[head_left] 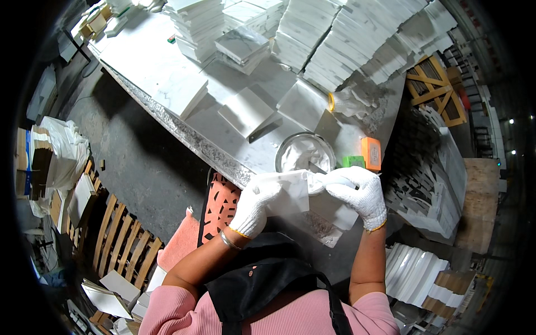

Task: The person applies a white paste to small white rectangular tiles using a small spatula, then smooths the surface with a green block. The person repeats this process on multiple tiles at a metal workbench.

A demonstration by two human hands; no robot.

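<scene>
My left hand (254,205), in a white knit glove, grips a thin pale marble tile (292,193) by its left side, above the table's near edge. My right hand (358,194), gloved the same way, is closed with fingertips pinched close to the tile's right edge. What it pinches is too small to make out against the white. Just beyond both hands sits a round metal bowl (281,149) of white paste (301,153). A green block (353,161) and an orange block (371,153) stand right of the bowl, beside my right hand.
Several tiles lie on the table (223,137), one a tilted tile (245,111). Tall tile stacks (195,28) fill its far side. A spare glove (354,102) lies at the right. Wooden pallets (125,234) are on the floor at left, and a crate (438,89) stands at far right.
</scene>
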